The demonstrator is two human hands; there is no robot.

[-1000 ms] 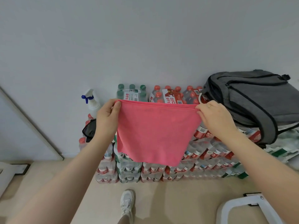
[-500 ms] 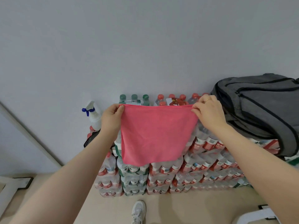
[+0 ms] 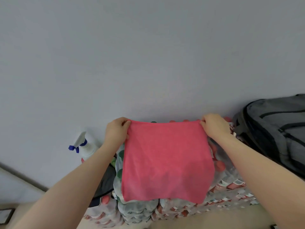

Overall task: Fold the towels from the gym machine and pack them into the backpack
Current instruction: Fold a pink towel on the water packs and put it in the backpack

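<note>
Two bare forearms reach up from the bottom of the view, and at their ends the hands are held apart, each pinching a top corner of a pink towel (image 3: 166,161): the left hand (image 3: 116,132) grips the left corner between thumb and curled fingers, the right hand (image 3: 214,125) grips the right corner the same way. The towel hangs in the air between them, its top edge pulled nearly straight and the rest falling loose as a roughly square sheet; whether it is a single layer or already doubled over I cannot tell. Just behind it, a stack of shrink-wrapped water bottles (image 3: 227,187) with red and green caps stands on the floor against the wall (image 3: 148,55). To the left of the stack is a white spray bottle (image 3: 85,147) with a blue trigger, with something dark below it that I cannot make out. To the right, on top of the stack, lies the grey backpack (image 3: 277,133), partly cut off by the edge of the view; no open pocket shows, and nothing can be seen inside it. Judging from this, the task is at an early stage for this towel: it is spread ready for folding, and packing it into the backpack is not yet done. No other towels and no gym machine are in view.
</note>
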